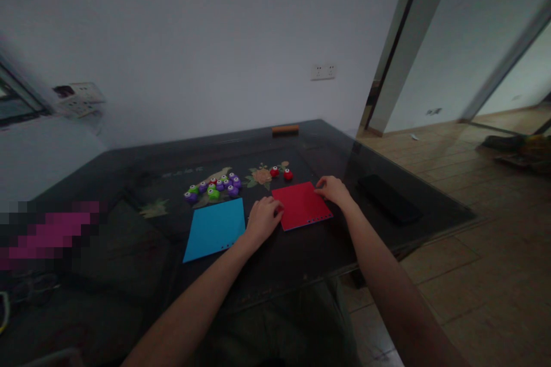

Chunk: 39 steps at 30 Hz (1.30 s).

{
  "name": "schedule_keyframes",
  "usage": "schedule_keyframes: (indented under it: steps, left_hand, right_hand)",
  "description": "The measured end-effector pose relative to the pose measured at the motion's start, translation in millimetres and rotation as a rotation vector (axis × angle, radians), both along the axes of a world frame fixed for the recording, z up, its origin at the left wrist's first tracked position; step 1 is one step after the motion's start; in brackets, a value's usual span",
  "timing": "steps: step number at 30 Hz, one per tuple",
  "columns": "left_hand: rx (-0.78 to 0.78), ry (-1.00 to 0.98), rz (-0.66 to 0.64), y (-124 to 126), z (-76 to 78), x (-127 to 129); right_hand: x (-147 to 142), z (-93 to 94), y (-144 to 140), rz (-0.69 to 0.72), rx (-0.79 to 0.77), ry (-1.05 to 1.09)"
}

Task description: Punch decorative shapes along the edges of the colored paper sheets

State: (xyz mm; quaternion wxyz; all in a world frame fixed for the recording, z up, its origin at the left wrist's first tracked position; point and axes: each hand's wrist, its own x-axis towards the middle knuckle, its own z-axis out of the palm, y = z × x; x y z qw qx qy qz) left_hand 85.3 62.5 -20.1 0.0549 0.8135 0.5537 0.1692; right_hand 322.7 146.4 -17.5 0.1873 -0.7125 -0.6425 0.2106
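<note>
A red sheet with a row of holes along its near edge lies on the dark table between my hands. My left hand is at its left edge, fingers curled and thumb against the sheet. At the sheet's upper right corner, my right hand pinches the edge between thumb and fingers. To the left is a blue sheet, also with holes along its near edge, partly behind my left wrist. Two small red toys with eyes sit just beyond the red sheet.
Several purple and green toys with eyes, with a red one among them, cluster behind the blue sheet. A long black case lies at the right. Near the far edge is a brown block-like object. A white wall stands behind the table.
</note>
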Motion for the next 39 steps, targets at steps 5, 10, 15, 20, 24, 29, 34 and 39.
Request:
schedule_keyframes:
  steps: [5,10,15,20,24,29,34,39]
  left_hand:
    - [0.029,-0.054,-0.026,-2.7,-0.1,0.8]
    - [0.017,-0.056,-0.075,-3.3,-4.4,2.0]
    - [-0.028,-0.037,-0.072,-2.1,-7.3,2.0]
    - [0.003,-0.043,-0.095,-0.9,-9.9,1.0]
    - [0.003,-0.044,-0.097,-0.3,-10.9,1.2]
    - [-0.023,-0.042,-0.084,-1.5,-8.7,2.2]
    - [-0.017,-0.052,-0.094,-2.2,-7.9,1.7]
    - [-0.004,-0.062,-0.103,-2.2,-8.7,1.5]
  right_hand:
    - [0.0,0.7,-0.8,-0.007,0.029,-0.003]
    - [-1.1,1.1,-0.4,-0.012,0.057,-0.014]
    - [-2.1,1.5,1.2,-0.015,0.068,0.024]
    - [-2.8,1.9,1.5,-0.015,0.059,0.017]
    - [-3.9,2.3,0.8,-0.016,0.054,0.007]
    - [-4.6,3.5,0.2,-0.015,0.048,0.012]
    - [-4.3,4.6,-0.4,-0.025,0.040,0.035]
    - [-4.2,4.7,-1.4,-0.025,0.046,0.031]
